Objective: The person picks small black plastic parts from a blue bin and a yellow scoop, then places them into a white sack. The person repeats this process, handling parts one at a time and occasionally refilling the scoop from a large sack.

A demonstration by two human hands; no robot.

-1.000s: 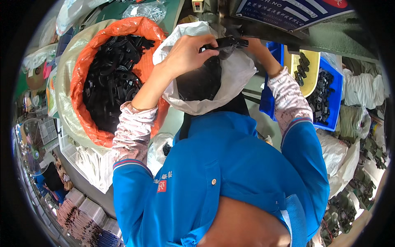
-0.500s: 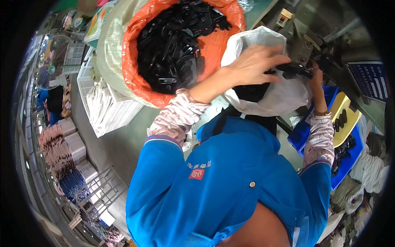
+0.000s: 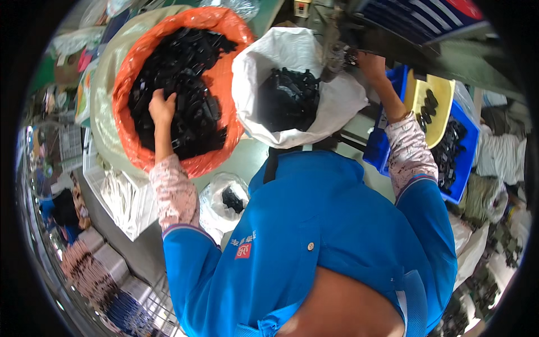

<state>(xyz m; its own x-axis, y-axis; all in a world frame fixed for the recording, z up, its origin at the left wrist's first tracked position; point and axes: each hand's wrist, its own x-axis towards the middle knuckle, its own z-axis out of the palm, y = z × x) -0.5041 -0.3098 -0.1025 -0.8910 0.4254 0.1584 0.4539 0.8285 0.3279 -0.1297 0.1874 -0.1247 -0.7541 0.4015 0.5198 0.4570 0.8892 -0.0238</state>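
My left hand (image 3: 161,108) reaches into an orange-lined sack (image 3: 124,112), down among the black plastic parts (image 3: 188,73) heaped there. Its thumb and a finger stand apart; the other fingertips are partly hidden, and no held part can be made out. At the machine (image 3: 337,50), my right hand (image 3: 370,64) is raised with its fingers largely out of sight, so its grip does not show. Between the two hands stands a white sack (image 3: 247,92), its mouth folded open, with more black parts (image 3: 289,95) inside.
Beside my right forearm sit a yellow tray (image 3: 446,92) and a blue bin (image 3: 469,163) holding black pieces. A small clear bag (image 3: 210,208) lies below the orange-lined sack. White crates (image 3: 135,210) stand at the left. A dark blue sign (image 3: 418,19) hangs upper right.
My left hand has gone from above the white sack into the orange-lined one. The view has shifted, moving the sacks left. The black part seen between my hands is no longer visible.
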